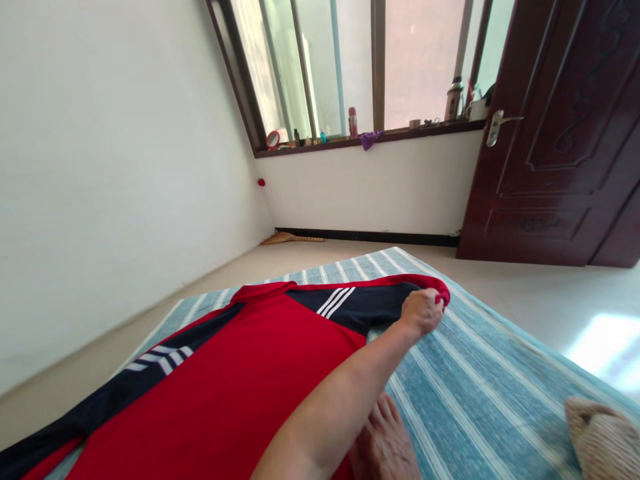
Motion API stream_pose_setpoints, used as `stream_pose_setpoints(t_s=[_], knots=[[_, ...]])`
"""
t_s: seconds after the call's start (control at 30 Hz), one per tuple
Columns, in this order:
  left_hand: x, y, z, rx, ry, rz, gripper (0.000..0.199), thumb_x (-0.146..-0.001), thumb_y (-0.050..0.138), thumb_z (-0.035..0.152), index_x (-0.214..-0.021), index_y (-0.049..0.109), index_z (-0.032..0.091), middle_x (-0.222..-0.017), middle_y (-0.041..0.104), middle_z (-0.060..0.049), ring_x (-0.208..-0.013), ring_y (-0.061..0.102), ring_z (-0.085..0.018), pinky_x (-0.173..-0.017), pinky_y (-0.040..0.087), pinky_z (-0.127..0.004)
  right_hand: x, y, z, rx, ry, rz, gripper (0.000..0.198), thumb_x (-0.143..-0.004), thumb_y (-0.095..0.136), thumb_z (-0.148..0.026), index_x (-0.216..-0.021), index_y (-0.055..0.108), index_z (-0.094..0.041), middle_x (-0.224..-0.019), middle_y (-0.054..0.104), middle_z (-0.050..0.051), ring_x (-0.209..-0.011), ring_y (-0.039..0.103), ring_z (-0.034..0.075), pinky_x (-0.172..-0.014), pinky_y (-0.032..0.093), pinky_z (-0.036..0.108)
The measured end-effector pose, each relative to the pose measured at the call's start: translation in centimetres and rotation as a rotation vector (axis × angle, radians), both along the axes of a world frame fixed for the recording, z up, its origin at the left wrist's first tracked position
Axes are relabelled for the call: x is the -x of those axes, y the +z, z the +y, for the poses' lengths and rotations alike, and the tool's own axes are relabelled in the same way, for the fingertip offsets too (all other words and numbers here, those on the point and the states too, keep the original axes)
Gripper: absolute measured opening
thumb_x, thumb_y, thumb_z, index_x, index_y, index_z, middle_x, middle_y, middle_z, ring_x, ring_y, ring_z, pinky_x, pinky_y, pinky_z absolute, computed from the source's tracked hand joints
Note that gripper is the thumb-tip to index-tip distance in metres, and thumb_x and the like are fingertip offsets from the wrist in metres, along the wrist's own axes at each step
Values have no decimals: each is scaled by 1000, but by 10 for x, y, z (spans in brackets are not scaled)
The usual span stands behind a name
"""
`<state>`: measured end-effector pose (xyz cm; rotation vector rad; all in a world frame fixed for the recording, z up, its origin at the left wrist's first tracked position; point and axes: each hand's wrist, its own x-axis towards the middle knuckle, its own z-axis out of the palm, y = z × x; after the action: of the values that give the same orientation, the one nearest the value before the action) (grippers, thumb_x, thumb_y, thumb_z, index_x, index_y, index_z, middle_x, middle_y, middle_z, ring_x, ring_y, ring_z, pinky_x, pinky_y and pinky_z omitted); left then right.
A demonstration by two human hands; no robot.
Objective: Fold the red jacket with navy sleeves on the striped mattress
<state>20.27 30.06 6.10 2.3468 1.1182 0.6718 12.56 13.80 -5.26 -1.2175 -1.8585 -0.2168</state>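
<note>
A red jacket with navy sleeves and white stripes lies spread flat on a blue striped mat. My right hand reaches out over the jacket and is closed on the red cuff at the end of the far sleeve. That sleeve lies across the top of the jacket. The other sleeve stretches out to the left, down towards the mat's edge. My bare foot rests on the mat just under my forearm. My left hand is out of sight.
A beige knitted item lies on the mat at the bottom right. A dark wooden door stands at the right. The window sill holds bottles and small items. A broom lies in the far floor corner.
</note>
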Motion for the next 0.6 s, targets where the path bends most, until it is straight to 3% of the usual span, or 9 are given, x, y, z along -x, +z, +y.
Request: stream_pose_setpoints(t_s=[0.1, 0.17, 0.33, 0.43, 0.6], knots=[[13, 42, 21, 67, 72, -279, 28, -90, 45, 29, -100, 66, 14, -93, 71, -10, -82, 66, -18, -75, 52, -29, 2, -1, -3, -39, -94, -2, 31, -81, 47, -16, -107, 60, -25, -106, 69, 5, -100, 64, 25, -88, 52, 41], [39, 74, 34, 104, 110, -440, 33, -91, 42, 31, -110, 63, 12, -94, 71, -10, -79, 67, -17, -70, 53, -29, 6, 1, -6, -85, -151, 5, 24, -80, 48, -16, -98, 60, -24, -104, 70, 6, -98, 65, 26, -86, 53, 42], [161, 138, 45, 150, 204, -712, 37, -85, 50, 30, -115, 59, 9, -82, 71, -8, -70, 67, -17, -69, 56, -33, 12, 3, -11, -21, -179, 18, 23, -80, 46, -15, -97, 59, -25, -106, 69, 6, -101, 64, 27, -89, 52, 45], [245, 150, 32, 273, 345, -918, 30, -70, 65, 22, -97, 65, 10, -72, 70, -4, -61, 66, -17, -64, 58, -37, 10, 5, -13, 3, -167, 14, 23, -84, 45, -16, -99, 59, -24, -109, 67, 7, -104, 63, 27, -89, 52, 43], [343, 137, -7, 288, 736, -813, 13, -69, 60, 12, -80, 67, 12, -67, 70, -3, -57, 63, -15, -60, 56, -33, 1, 20, -17, 27, -218, 1, 26, -86, 41, -14, -107, 57, -21, -113, 64, 13, -106, 61, 29, -84, 52, 41]])
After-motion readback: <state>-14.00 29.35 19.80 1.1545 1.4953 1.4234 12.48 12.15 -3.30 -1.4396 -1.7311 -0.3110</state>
